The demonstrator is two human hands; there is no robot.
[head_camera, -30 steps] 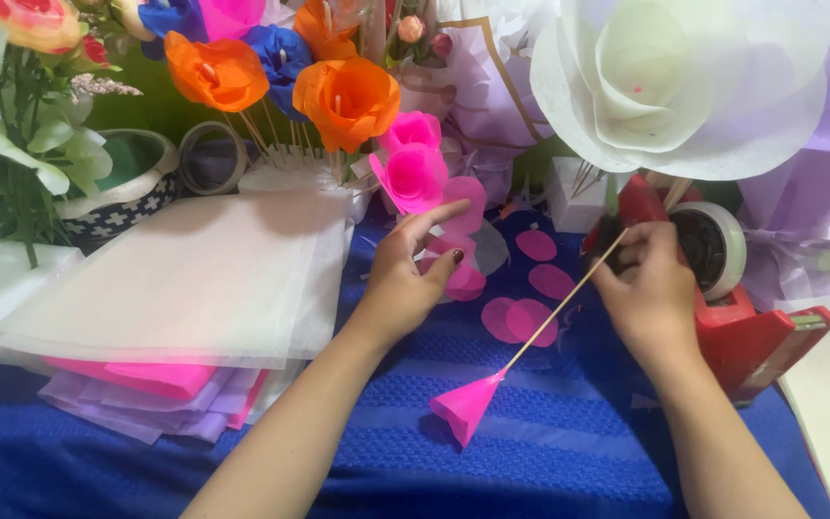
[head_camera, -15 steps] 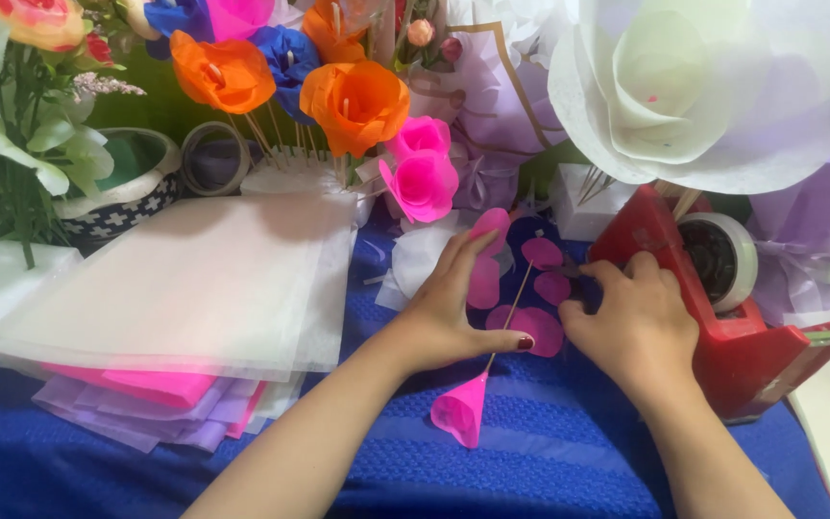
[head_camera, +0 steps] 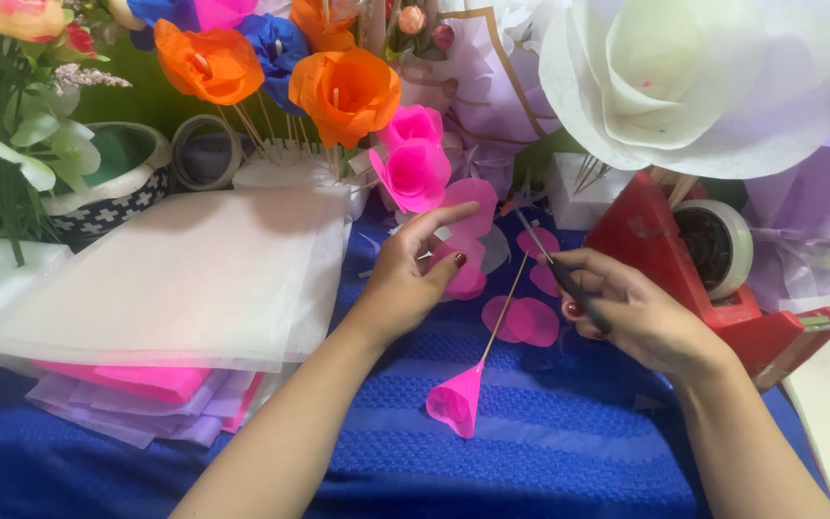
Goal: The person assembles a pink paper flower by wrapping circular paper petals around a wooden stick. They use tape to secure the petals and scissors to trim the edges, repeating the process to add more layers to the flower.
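Observation:
My left hand [head_camera: 413, 281] pinches a pink paper petal [head_camera: 468, 252] between thumb and fingers, above the blue towel [head_camera: 569, 452]. To its right, my right hand [head_camera: 631, 317] is closed around a thin dark tool [head_camera: 569, 281] and the upper end of a thin wooden stick [head_camera: 503, 312]. The stick slants down and left to a pink paper cone bud [head_camera: 455, 402] that rests on the towel. Between the two hands lie loose pink petals [head_camera: 523, 322].
A red tape dispenser [head_camera: 670, 252] stands just right of my right hand. A stack of translucent white sheets [head_camera: 184, 279] lies on the left over pink sheets [head_camera: 136, 380]. Orange [head_camera: 343, 91], pink [head_camera: 415, 171] and large white [head_camera: 703, 77] paper flowers line the back.
My right hand has drawn back to the right from the petals and now shows a dark tool. My left hand lifted off the petal pile with a petal. The bud has barely moved.

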